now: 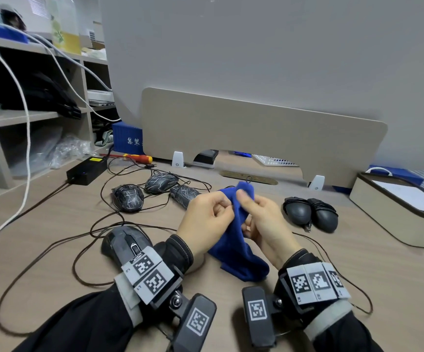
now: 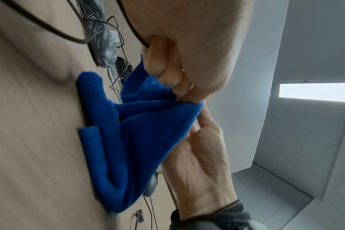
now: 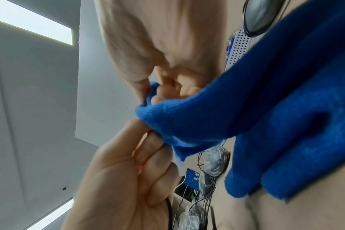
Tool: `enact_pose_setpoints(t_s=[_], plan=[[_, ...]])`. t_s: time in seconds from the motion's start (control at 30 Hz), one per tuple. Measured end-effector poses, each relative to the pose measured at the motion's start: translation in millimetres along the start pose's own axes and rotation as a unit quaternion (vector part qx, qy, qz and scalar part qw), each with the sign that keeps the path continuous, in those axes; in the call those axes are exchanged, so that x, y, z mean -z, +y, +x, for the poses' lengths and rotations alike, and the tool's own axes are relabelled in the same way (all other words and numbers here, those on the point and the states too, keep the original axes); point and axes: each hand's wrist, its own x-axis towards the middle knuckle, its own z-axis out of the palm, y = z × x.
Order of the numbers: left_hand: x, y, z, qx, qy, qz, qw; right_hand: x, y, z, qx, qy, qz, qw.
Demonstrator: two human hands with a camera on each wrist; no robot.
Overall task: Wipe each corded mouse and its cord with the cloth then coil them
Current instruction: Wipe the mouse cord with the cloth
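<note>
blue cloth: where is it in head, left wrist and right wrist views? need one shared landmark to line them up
Head: blue cloth at centre, pinched by the left hand and right hand, lower end on the desk.
Left wrist: cloth fills the centre, draping down to the desk at left.
Right wrist: cloth crosses the right half.
Shared landmark: the scratched mice behind the cloth.

A black rectangular power brick (image 1: 87,170) lies far left on the wood-grain desk (image 1: 53,214); just beyond it, a red-and-yellow-handled screwdriver (image 1: 129,157); a beige divider panel (image 1: 256,133) stands along the far edge; a beige open box (image 1: 383,214) sits far right.
</note>
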Motion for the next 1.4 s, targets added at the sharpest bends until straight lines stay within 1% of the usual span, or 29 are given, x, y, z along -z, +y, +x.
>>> enact_pose_setpoints(t_s=[0.07, 0.13, 0.2, 0.27, 0.33, 0.4, 0.47, 0.5, 0.63, 0.7, 0.77, 0.87, 0.93, 0.97, 1.03, 1.1, 1.13, 1.23, 1.3, 1.4], plan=[[1, -1, 1, 0.001, 0.008, -0.002, 1.000, -2, 0, -2, 0.018, -0.012, -0.016, 1.000], [0, 0, 1, -0.005, 0.001, -0.004, 1.000, -4, -1, -2, 0.013, 0.004, 0.006, 1.000], [-3, 3, -1, -0.009, -0.021, -0.005, 1.000, -4, -4, -2, -0.003, 0.033, 0.024, 0.999], [-5, 4, -3, -0.007, -0.033, -0.006, 0.999, -4, -6, -3, -0.010, 0.053, 0.021, 0.998], [-3, 2, -1, 0.003, -0.021, -0.009, 1.000, -4, -6, -4, 0.002, 0.040, 0.030, 0.999], [0, 0, 0, 0.012, -0.003, -0.017, 1.000, -3, -5, -3, 0.013, 0.010, 0.048, 0.999], [3, 0, 0, 0.013, 0.004, -0.019, 1.000, -2, -5, -2, 0.018, -0.012, 0.037, 0.999], [3, 0, 0, 0.012, 0.004, -0.017, 1.000, -2, -5, -2, 0.021, -0.012, 0.025, 0.999], [1, 3, -1, -0.001, 0.000, -0.022, 1.000, 0, -8, -4, 0.034, 0.040, 0.010, 0.999], [0, 5, -2, -0.007, -0.011, -0.026, 1.000, 0, -8, -4, 0.025, 0.079, 0.015, 0.996], [-1, 6, -2, -0.003, -0.018, -0.034, 0.999, 1, -6, -3, 0.023, 0.101, 0.029, 0.994], [0, 7, -2, 0.010, -0.009, -0.052, 0.999, 0, -5, 0, 0.037, 0.120, 0.062, 0.990], [1, 6, -1, 0.015, 0.001, -0.049, 0.999, 4, -5, 3, 0.030, 0.134, 0.100, 0.985], [2, 5, -1, 0.018, 0.005, -0.045, 0.999, 6, -6, 5, 0.023, 0.132, 0.116, 0.984], [2, 5, 0, 0.027, 0.006, -0.050, 0.998, 7, -6, 7, 0.002, 0.107, 0.128, 0.986], [2, 5, -1, 0.036, 0.005, -0.061, 0.997, 1, -6, 4, -0.015, 0.066, 0.098, 0.993], [2, 6, -1, 0.039, 0.003, -0.068, 0.997, -1, -6, 2, -0.007, 0.048, 0.066, 0.997], [1, 6, -2, 0.031, -0.012, -0.076, 0.997, -3, -8, -5, 0.064, 0.028, -0.031, 0.997], [1, 7, -2, 0.022, -0.021, -0.086, 0.996, -3, -10, -6, 0.072, 0.044, -0.044, 0.995], [1, 11, -3, 0.038, -0.021, -0.109, 0.993, -2, -8, -3, 0.044, 0.099, -0.035, 0.994]])
